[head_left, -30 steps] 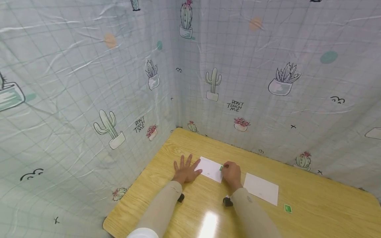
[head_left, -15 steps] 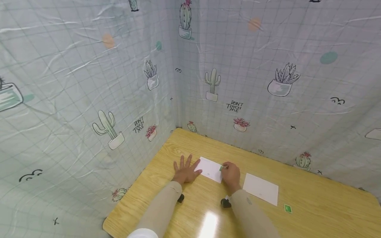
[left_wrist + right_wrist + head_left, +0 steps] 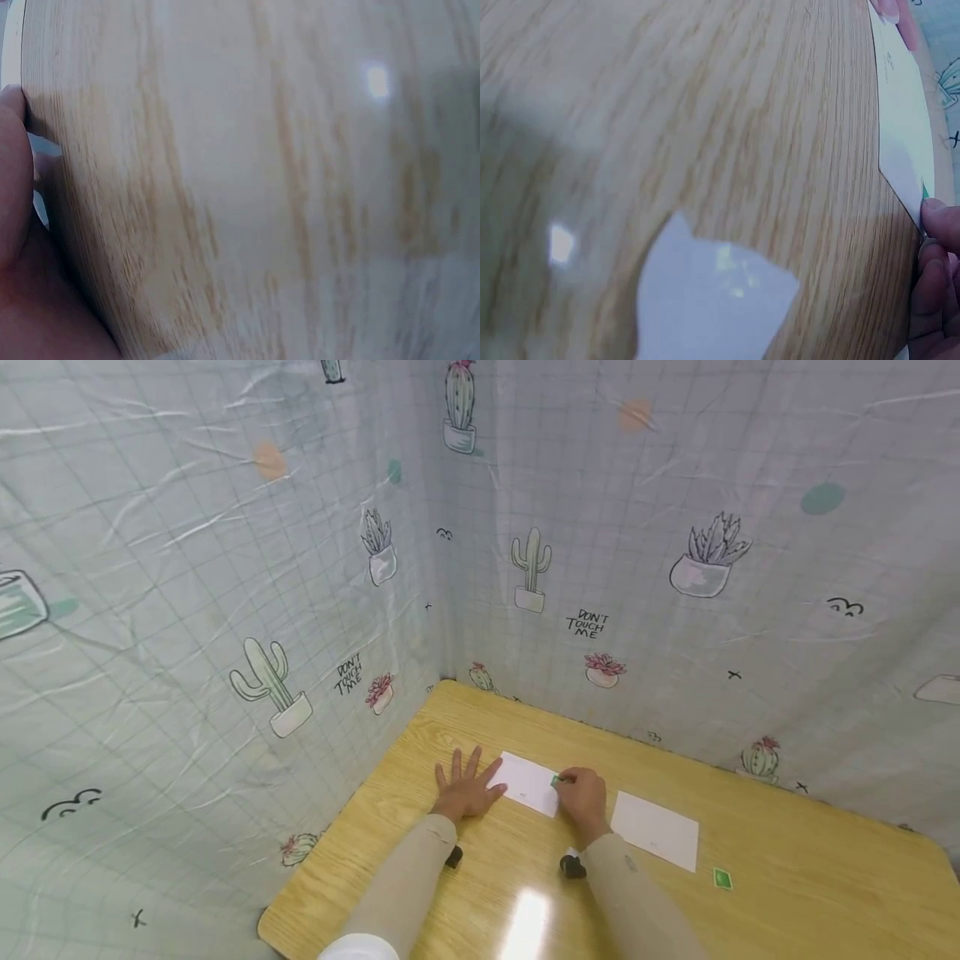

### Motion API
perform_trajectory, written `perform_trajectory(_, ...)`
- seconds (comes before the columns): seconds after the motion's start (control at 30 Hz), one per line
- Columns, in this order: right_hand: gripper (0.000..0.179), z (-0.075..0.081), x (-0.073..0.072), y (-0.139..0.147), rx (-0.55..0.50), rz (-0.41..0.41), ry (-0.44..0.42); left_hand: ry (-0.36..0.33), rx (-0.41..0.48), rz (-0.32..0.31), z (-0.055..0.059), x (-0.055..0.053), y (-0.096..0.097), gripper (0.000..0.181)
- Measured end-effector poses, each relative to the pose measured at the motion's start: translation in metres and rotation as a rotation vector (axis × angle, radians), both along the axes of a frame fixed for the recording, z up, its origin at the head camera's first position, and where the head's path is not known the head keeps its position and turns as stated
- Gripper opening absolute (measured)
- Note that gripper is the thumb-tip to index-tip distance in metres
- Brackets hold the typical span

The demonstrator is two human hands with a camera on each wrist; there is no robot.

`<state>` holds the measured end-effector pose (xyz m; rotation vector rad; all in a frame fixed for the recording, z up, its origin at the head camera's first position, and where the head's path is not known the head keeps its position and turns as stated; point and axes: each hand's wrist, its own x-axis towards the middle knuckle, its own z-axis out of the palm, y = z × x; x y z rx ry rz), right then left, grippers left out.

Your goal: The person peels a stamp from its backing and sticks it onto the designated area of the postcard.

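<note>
A white envelope-like card (image 3: pixel 525 783) lies flat on the wooden table. My left hand (image 3: pixel 467 793) rests at its left end, fingers spread, the thumb and index finger on the card's edge. At the card's upper right corner is a small green stamp (image 3: pixel 556 781), partly hidden by my right hand (image 3: pixel 583 797). That hand's fingers are curled, and the thumb and fingers pinch at the stamp. In the right wrist view, the thumb (image 3: pixel 941 223) lies right at the green patch, by the card's corner. The left wrist view shows mostly bare table beside the left hand (image 3: pixel 30 247).
A second white card (image 3: pixel 655 831) lies to the right, with another green stamp (image 3: pixel 722 878) beyond it. The wooden table (image 3: pixel 795 860) meets cactus-print curtains (image 3: pixel 645 543) at the back and left. A white scrap (image 3: pixel 712 300) shows near the right wrist camera.
The head view has shifted slightly. Both hands stay in place; the right wrist turns a little, and its fingers remain at the stamp.
</note>
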<state>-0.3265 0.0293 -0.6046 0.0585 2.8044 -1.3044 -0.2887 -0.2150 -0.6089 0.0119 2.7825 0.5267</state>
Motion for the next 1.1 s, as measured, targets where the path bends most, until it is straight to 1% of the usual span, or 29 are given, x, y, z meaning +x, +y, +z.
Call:
perform_trajectory(0.1,0.016,0.000,-0.001,0.004,0.006,0.010,0.004,0.016,-0.012,-0.002,0.003,0.001,0.000,0.066)
perform_trajectory(0.27,0.015,0.001,0.001,0.007,0.023,0.022,0.030,-0.012,-0.012,0.012,-0.001,-0.002,-0.001,0.067)
perform_trajectory(0.3,0.015,0.001,0.002,0.007,0.030,0.024,0.035,-0.014,-0.014,0.016,-0.001,-0.002,0.000,0.067)
perform_trajectory(0.37,0.015,0.003,0.003,0.008,0.042,0.028,0.040,-0.023,-0.013,0.022,-0.006,-0.004,-0.002,0.067)
perform_trajectory(0.43,0.015,0.004,0.006,0.009,0.053,0.038,0.042,-0.020,-0.015,0.023,-0.007,-0.004,-0.002,0.067)
perform_trajectory(0.5,0.016,0.005,0.008,0.009,0.060,0.053,0.045,-0.012,-0.011,0.024,-0.009,-0.004,-0.003,0.066)
perform_trajectory(0.57,0.017,0.006,0.010,0.010,0.054,0.073,0.052,-0.009,-0.002,0.026,-0.005,-0.001,-0.002,0.066)
perform_trajectory(0.63,0.019,0.007,0.012,0.010,0.048,0.088,0.061,0.025,0.029,0.020,-0.006,0.000,-0.003,0.065)
perform_trajectory(0.73,0.023,0.008,0.015,0.010,0.032,0.092,0.076,0.064,0.056,0.017,0.006,0.005,0.000,0.063)
perform_trajectory(0.77,0.024,0.009,0.015,0.011,0.031,0.090,0.080,0.074,0.065,0.015,0.008,0.005,0.000,0.063)
perform_trajectory(0.8,0.025,0.010,0.016,0.011,0.031,0.088,0.083,0.091,0.061,0.014,0.011,0.006,0.001,0.063)
perform_trajectory(0.87,0.027,0.011,0.018,0.012,0.032,0.088,0.089,0.093,0.037,0.025,0.022,0.009,0.006,0.061)
perform_trajectory(0.93,0.029,0.013,0.020,0.014,0.048,0.092,0.100,0.101,0.013,0.031,0.024,0.009,0.008,0.061)
perform_trajectory(1.03,0.033,0.014,0.022,0.017,0.081,0.107,0.139,0.146,0.006,0.043,0.025,0.007,0.012,0.062)
perform_trajectory(1.1,0.035,0.016,0.024,0.020,0.115,0.121,0.173,0.179,0.001,0.039,0.027,0.006,0.017,0.063)
